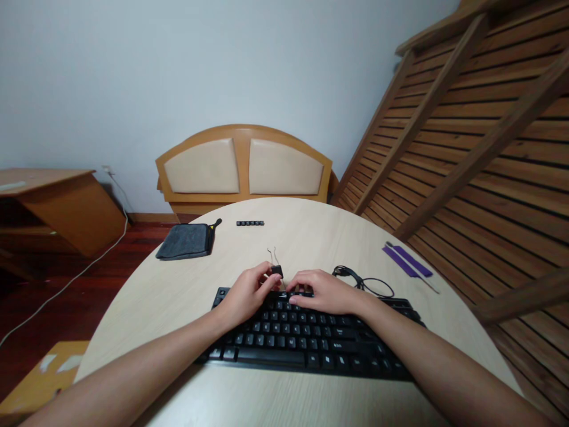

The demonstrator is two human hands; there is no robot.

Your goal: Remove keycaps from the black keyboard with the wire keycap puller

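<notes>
Pinched between thumb and fingers of the left hand: small black block with thin wires at its far end, held above the far edge of the keyboard. Just to the right, over the far row of the keyboard: right hand, fingers bent, thumb close to them. Cannot tell, with the fingertips small and partly hidden, whether pinching a key or merely resting.

Under both hands, at the near side of the round table: keyboard, lying flat. Just beyond its far edge, right: coiled black cable. Farther right: purple strips and a thin rod. Far left: dark gray pouch. Far middle: row of small black pieces, well apart from both hands.
</notes>
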